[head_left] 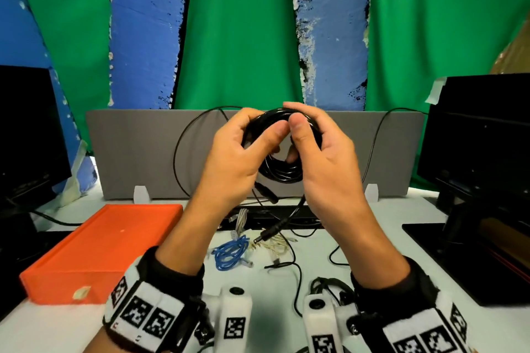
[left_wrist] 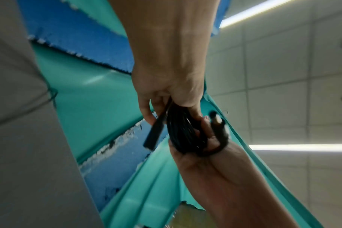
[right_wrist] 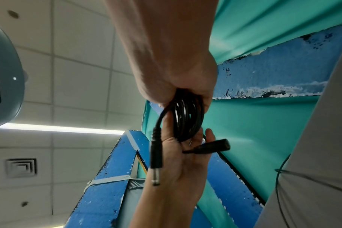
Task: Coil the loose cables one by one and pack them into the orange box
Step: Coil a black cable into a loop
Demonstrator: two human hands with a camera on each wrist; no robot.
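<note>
Gripping a coiled black cable (head_left: 282, 146) from both sides, the left hand (head_left: 233, 157) and right hand (head_left: 327, 157) meet in the centre of the head view, raised above the white desk (head_left: 372, 238). Both hands curl their fingers round the coil, thumbs pressed over its upper arc, so the bundle sits between the two palms. The cable is thin, glossy and wound into several tight loops. One end, a barrel plug (head_left: 271, 233), dangles below the hands toward the middle of the frame; in the right wrist view it hangs in front of the left palm, and a thicker socket end (right_wrist: 215, 145) sticks out to the right. The orange box (head_left: 100, 252) lies at lower left of the head view, well apart from the hands; nothing shows inside it. Near the lower centre lie a blue cable (head_left: 231, 252) and a whitish cable (head_left: 272, 246), loosely tangled on the desk
</note>
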